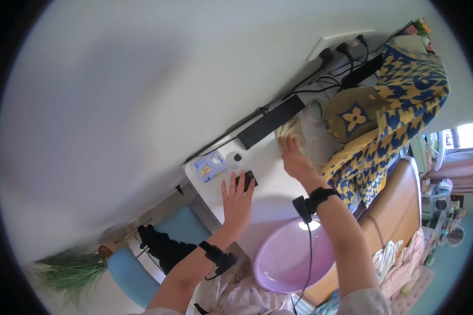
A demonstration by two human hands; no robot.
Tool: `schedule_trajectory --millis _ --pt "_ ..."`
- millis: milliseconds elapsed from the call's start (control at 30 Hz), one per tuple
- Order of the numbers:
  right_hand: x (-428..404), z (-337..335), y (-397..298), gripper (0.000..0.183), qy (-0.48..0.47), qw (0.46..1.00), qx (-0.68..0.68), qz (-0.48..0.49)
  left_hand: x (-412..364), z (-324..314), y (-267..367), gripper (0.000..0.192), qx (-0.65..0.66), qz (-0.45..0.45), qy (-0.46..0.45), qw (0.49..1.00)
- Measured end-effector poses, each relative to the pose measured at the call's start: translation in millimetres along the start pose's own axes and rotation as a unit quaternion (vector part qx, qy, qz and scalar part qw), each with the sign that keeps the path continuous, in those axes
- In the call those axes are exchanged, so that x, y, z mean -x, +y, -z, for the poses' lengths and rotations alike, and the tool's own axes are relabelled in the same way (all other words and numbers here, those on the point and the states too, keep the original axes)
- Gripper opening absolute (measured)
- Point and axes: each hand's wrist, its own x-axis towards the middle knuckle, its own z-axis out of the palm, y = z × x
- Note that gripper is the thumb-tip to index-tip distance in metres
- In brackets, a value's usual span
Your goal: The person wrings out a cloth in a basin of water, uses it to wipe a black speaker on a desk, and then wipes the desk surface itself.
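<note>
My left hand [237, 202] reaches over the white table [265, 193] with its fingers spread. Its fingertips lie over a small flat black box [251, 182]; whether they touch it I cannot tell. My right hand [295, 160] has its fingers laid together on a crumpled cream cloth [293, 128] and holds it against the tabletop. The thumb on that side is hidden. Left of the black box are a round clear container [234, 160] with a dark thing inside and a purple wipes packet [209, 166].
A long black box [272, 121] lies along the wall beside cables and plugs [343, 49]. Houndstooth fabric [402, 102] covers things at the right. A pink basin [295, 256] stands close before me. Blue chairs [132, 275] are at the lower left.
</note>
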Motion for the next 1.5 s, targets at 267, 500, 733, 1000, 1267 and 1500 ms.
schedule_trajectory --millis 267,500,733,1000,1267,1500 --pt "4 86 -59 0.029 -0.211 0.877 -0.430 -0.026 57 -3 -51 0.047 -0.017 0.015 0.016 1.000" --pt "-8 36 -61 0.027 -0.058 0.916 -0.364 0.159 54 29 -51 0.038 0.036 0.041 0.038 0.998" --pt "28 69 33 0.038 -0.222 0.844 -0.488 0.003 127 54 20 0.061 0.422 0.155 -0.250 0.858" --pt "168 147 84 0.033 -0.090 0.620 -0.765 -0.150 209 -10 52 0.080 0.577 0.161 -0.232 0.766" --pt "281 74 81 0.025 0.100 0.475 -0.838 -0.247 200 20 73 0.067 0.637 0.330 -0.261 0.646" --pt "305 40 65 0.037 0.110 0.542 -0.815 -0.173 220 21 76 0.063 0.635 0.377 -0.253 0.625"
